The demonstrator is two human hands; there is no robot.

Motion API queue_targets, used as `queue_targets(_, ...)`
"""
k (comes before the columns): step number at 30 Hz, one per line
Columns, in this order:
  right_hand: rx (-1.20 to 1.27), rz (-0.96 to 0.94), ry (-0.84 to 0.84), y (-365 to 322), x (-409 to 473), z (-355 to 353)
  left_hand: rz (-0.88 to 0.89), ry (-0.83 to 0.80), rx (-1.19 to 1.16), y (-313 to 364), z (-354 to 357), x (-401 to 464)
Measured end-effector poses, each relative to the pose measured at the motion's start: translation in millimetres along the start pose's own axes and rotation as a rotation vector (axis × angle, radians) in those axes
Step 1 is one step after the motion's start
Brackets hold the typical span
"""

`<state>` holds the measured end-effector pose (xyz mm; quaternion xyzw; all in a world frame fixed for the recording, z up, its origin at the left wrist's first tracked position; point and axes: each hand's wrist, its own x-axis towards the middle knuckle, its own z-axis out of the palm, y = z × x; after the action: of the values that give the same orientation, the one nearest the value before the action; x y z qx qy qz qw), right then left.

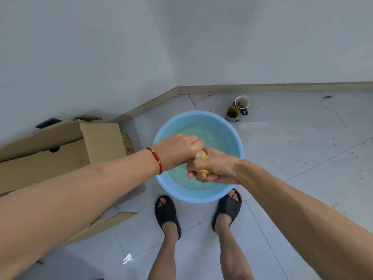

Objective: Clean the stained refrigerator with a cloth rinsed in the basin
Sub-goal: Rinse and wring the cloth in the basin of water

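Note:
A round light-blue basin holding water stands on the tiled floor in front of my feet. Over it both hands hold a bunched yellow cloth. My left hand, with a red bracelet at its wrist, grips the cloth's far end. My right hand grips the near end, and a bit of yellow shows below its fingers. Most of the cloth is hidden inside the two fists. No refrigerator is in view.
An open cardboard box lies at the left against the wall, with a torn flap on the floor. Two cups stand behind the basin near the skirting board. My feet in dark slippers stand just before the basin.

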<state>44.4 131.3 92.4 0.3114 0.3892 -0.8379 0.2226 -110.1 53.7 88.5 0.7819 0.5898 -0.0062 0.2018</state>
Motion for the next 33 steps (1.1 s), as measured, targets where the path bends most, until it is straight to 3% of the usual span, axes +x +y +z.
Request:
queue_targets(3,-0.482,0.046,0.193,-8,7,-1,-0.33,-0.307,0.047,18,-11,10)
queue_targets(7,-0.946,0.024,0.383,-9,14,2,-0.51,-0.353,-0.022,27,-11,18)
queue_targets(14,-1.329,-0.115,0.444,-7,17,-4,-0.655,-0.391,-0.296,16,2,23)
queue_targets(18,-1.586,-0.252,0.499,-1,11,0,-0.803,-0.586,-0.831,12,0,21)
queue_targets(20,-1.595,-0.269,0.493,3,8,3,-0.822,-0.578,-0.851,17,0,19)
queue_targets(22,-1.451,-0.205,0.419,6,4,3,-0.77,-0.51,-0.655,23,2,18)
queue_targets(24,-1.109,-0.118,0.317,8,-6,-5,-0.651,-0.384,-0.379,29,4,11)
queue_targets(26,-0.472,-0.099,0.234,7,-17,-16,-0.496,-0.179,-0.18,25,5,2)
queue_targets(28,0.144,-0.041,0.135,10,-23,-22,-0.313,0.043,-0.148,22,4,-4)
queue_targets(30,0.417,0.012,-0.017,16,-20,-17,-0.146,0.209,-0.151,19,2,-5)
queue_targets(33,0.553,-0.018,-0.247,19,-13,2,-0.001,0.314,-0.084,12,-8,-4)
